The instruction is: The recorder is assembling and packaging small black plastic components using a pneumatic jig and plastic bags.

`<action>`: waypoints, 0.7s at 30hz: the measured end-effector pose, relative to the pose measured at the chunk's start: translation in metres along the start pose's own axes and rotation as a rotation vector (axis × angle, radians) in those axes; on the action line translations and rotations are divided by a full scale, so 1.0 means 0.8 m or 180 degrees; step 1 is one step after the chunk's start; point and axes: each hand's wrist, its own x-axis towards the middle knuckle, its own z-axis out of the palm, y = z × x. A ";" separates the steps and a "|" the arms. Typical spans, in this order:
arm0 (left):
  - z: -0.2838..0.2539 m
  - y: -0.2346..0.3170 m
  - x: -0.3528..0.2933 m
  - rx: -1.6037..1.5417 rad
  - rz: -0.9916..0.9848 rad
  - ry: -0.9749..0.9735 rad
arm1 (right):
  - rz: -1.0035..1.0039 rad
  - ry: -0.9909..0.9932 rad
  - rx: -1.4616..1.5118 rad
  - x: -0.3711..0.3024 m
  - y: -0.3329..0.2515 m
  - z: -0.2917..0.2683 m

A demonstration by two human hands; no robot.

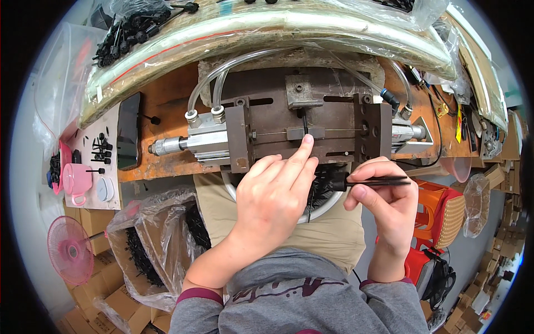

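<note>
My left hand [272, 195] reaches over the front of a dark metal fixture [278, 117], fingers stretched out. Its index fingertip touches the lower end of a slim black piece [305, 123] that stands in a small grey block in the middle of the fixture. The thumb is hidden beneath the hand. On the right, my right hand [389, 200] pinches a small bunch of black stemmed plastic parts [392, 181] between thumb and fingers. Their thin stems point right, and their thicker heads point left, close to the left hand.
Pneumatic cylinders [208, 139] with clear hoses [214, 72] flank the fixture. A phone [129, 131] and a pink cup [77, 181] lie to the left. Below stands a plastic-lined box [167, 234] of black parts. An orange chair [431, 209] stands at right, a pink fan [70, 250] at left.
</note>
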 end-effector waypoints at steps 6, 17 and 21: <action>-0.004 0.006 0.002 0.0094 -0.0230 -0.0131 | 0.0456 0.0253 0.0108 0.002 -0.001 0.000; -0.019 0.012 0.000 -0.0865 -0.0227 -0.0130 | 0.0652 0.0165 -0.0076 0.006 0.003 -0.001; -0.023 0.022 -0.004 -0.1462 0.0448 -0.0019 | 0.0499 -0.0141 0.0180 0.006 0.017 0.005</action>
